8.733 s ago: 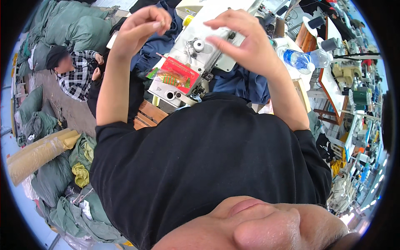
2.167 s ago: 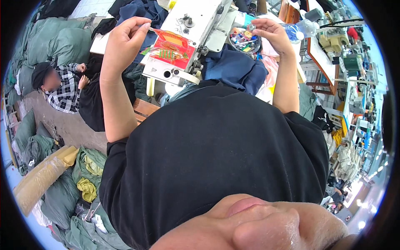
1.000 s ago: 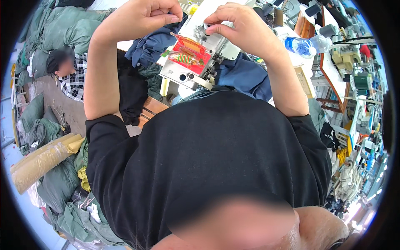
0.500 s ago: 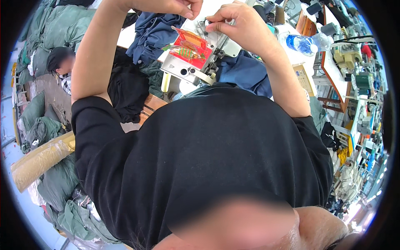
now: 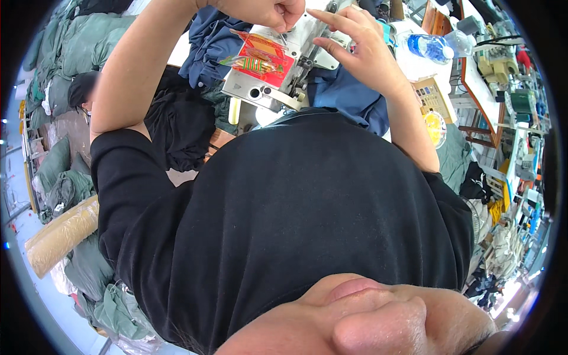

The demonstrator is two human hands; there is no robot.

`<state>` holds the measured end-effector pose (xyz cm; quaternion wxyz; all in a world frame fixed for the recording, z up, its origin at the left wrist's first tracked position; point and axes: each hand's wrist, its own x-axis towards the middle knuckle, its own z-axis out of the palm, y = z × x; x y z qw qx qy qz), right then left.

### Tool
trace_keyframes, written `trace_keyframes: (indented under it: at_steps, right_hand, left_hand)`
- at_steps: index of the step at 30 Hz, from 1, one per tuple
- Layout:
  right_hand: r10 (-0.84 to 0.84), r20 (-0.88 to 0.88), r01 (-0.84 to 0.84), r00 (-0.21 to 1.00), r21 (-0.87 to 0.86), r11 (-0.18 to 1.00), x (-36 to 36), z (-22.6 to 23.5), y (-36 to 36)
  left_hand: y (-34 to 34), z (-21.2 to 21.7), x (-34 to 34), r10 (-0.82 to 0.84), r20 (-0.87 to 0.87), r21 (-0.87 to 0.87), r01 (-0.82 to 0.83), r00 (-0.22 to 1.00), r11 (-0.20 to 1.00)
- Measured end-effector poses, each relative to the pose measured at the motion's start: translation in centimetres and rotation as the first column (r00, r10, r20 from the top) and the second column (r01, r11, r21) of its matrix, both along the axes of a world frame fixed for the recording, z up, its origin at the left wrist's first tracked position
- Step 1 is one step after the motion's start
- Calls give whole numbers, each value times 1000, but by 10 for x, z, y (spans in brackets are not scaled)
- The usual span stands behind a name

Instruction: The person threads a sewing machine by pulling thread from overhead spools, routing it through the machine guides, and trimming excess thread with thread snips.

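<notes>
Bundles [image 5: 115, 50] lay left of the machine [image 5: 241, 86]; I saw left hand [image 5: 260, 8] pinched, likely for precision, contents unclear; right hand [image 5: 368, 54] spread, empty.

Machine [image 5: 235, 87]: white body, grey metal fittings. Card [image 5: 278, 76]: red. Packet [image 5: 254, 64]: bands of green, yellow, red and white; one end green. Cloth beside the machine, both sides [image 5: 207, 53]: dark blue, plain. Heaped cloth [image 5: 180, 127]: black, plain. Shirt [image 5: 296, 201]: black, plain. Bottle [image 5: 429, 48]: clear, blue label. Counter [image 5: 413, 68]: white. Panel [image 5: 435, 97]: cream. Slats [image 5: 220, 141]: reddish brown. Roll [image 5: 62, 236]: tan. Sacks [image 5: 89, 47]: grey-green, plain.
</notes>
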<state>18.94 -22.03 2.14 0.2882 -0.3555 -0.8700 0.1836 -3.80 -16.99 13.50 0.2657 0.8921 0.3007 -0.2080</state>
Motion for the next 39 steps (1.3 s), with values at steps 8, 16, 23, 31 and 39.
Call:
trace_keyframes:
  at_steps: [8,16,23,31,39]
  right_hand:
    - [-32,-14,35,999,281,959,6,-19,-1]
    - [-88,35,74,995,300,951,28,-30,3]
    - [-13,15,10,1000,171,985,18,-5,-1]
    - [-76,-127,101,989,211,972,-8,-2,2]
    - [62,-263,31,963,335,942,-12,-24,20]
  left_hand:
    - [9,-31,11,-148,121,367,94,982,925]
    - [6,-10,-4,-124,-26,384,124,992,915]
    - [-6,-15,20,-166,-102,262,187,981,947]
    - [3,-12,23,-181,-47,339,186,982,922]
    - [10,-16,-10,-256,136,466,166,957,869]
